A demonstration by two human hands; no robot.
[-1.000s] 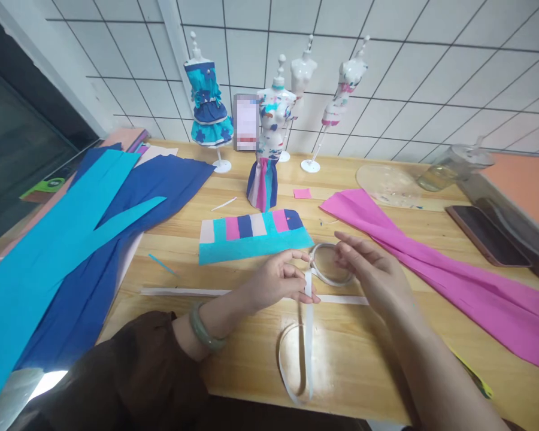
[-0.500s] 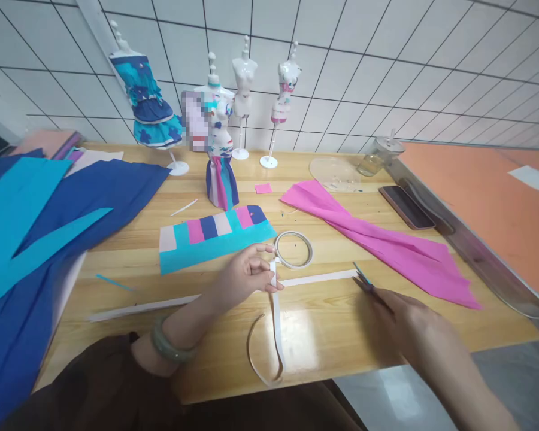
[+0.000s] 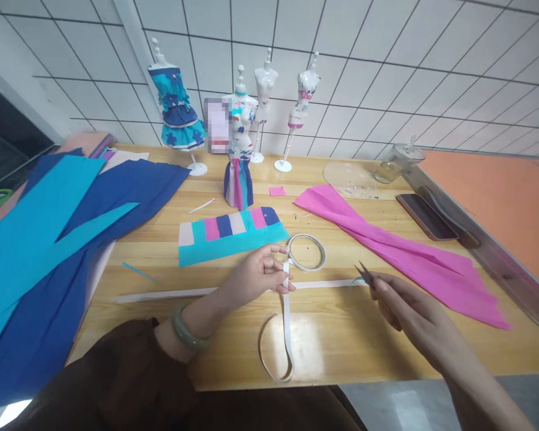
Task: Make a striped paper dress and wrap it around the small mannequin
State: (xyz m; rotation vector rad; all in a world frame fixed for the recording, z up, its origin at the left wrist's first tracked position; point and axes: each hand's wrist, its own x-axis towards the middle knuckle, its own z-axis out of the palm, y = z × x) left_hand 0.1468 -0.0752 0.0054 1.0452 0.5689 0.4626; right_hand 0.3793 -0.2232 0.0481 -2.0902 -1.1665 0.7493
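My left hand (image 3: 267,272) pinches a narrow white tape strip (image 3: 287,323), whose lower part curls on the table near its front edge. Touching the fingertips is a white tape roll (image 3: 322,254). Small dark-tipped scissors (image 3: 363,273) are in my right hand (image 3: 397,299), their points slightly apart. A long white strip (image 3: 161,296) lies across the table, passing beneath my left hand and reaching the scissors. Behind my left hand lies a turquoise band with a patchwork top (image 3: 233,242).
Blue fabric (image 3: 148,179) covers the left side, and pink fabric (image 3: 399,248) the right. Small dress forms (image 3: 302,96) stand at the back. A phone (image 3: 426,215) and a glass jar (image 3: 390,170) are at the right, beside an orange mat (image 3: 498,209).
The view has shifted left, so most things appear farther right. My right hand has turned, and the scissors now point up and left. My left hand keeps its pinch on the tape.
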